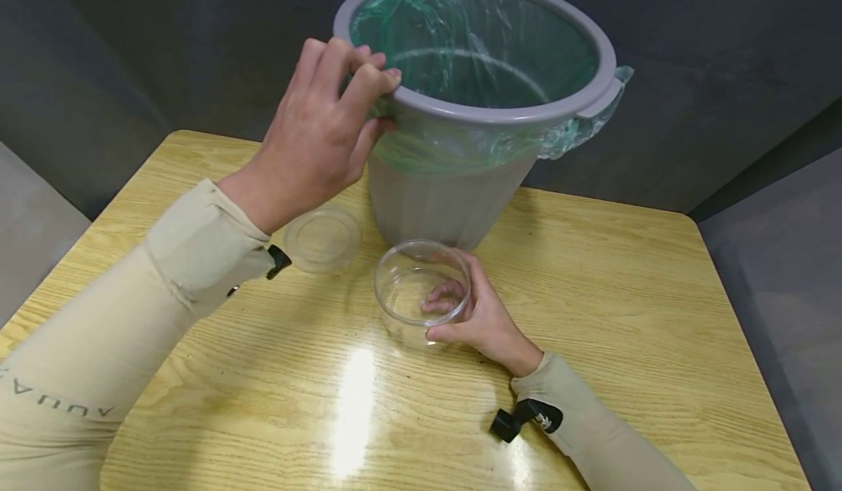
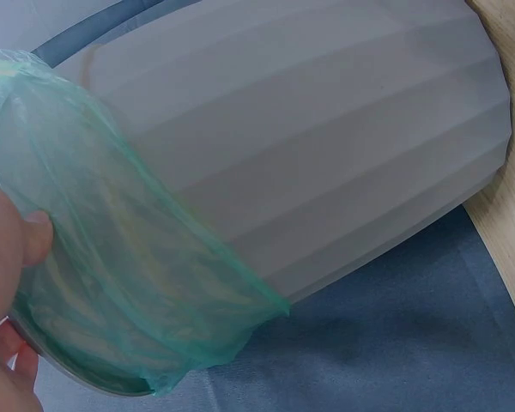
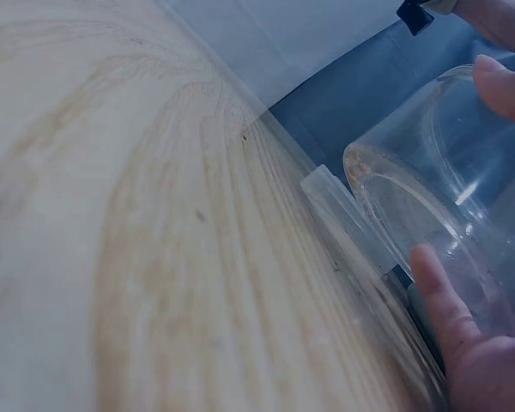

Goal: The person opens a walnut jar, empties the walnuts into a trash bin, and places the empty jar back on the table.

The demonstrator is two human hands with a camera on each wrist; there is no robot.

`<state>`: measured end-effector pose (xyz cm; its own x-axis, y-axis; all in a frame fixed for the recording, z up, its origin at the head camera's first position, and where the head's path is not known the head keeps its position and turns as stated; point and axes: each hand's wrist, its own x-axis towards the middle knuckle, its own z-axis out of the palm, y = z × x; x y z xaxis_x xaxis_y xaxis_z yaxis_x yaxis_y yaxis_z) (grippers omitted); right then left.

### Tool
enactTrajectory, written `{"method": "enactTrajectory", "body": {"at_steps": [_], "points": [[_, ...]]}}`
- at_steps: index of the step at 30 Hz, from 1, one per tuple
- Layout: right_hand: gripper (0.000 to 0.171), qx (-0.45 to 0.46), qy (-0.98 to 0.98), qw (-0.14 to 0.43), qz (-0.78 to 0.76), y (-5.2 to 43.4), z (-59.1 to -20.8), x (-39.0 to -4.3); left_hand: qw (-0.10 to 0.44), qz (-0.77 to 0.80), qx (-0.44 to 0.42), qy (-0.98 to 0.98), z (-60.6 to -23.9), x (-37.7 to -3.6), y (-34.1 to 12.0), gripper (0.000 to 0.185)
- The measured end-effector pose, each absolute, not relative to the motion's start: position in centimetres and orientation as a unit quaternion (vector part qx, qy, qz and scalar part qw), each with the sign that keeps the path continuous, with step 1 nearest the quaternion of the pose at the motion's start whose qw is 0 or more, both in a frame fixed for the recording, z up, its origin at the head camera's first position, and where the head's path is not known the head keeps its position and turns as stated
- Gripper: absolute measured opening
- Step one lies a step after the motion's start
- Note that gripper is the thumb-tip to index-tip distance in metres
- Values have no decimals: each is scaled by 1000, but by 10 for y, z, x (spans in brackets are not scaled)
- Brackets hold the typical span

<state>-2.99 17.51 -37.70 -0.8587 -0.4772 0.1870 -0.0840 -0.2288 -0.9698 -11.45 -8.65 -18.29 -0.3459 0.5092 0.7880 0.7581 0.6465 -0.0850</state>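
Observation:
A grey trash can [image 1: 447, 191], lined with a thin green plastic bag [image 1: 454, 136] folded over its rim, stands on the wooden table. My left hand [image 1: 329, 111] grips the can's rim on the left side, fingers over the top and thumb below on the outside; in the left wrist view the thumb presses on the bag [image 2: 129, 257]. In front of the can, my right hand [image 1: 480, 316] holds a clear round plastic container [image 1: 401, 316] by its right side. The container's open top faces up. In the right wrist view, the thumb and fingers spread around the container [image 3: 395, 180].
A clear round lid [image 1: 322, 239] lies flat on the table [image 1: 625, 316], left of the container and partly beside my left wrist. The bag's loose gathered end [image 1: 572, 136] hangs off the can's right side. Dark walls [image 1: 723, 52] close in behind the table.

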Motion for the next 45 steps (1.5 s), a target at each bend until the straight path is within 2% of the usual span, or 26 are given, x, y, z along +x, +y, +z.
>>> {"method": "enactTrajectory", "body": {"at_steps": [45], "points": [[113,-220,647,139,-717,174,-378,-31,420,-145,-395,-804,-182,-115,-87,31]]}}
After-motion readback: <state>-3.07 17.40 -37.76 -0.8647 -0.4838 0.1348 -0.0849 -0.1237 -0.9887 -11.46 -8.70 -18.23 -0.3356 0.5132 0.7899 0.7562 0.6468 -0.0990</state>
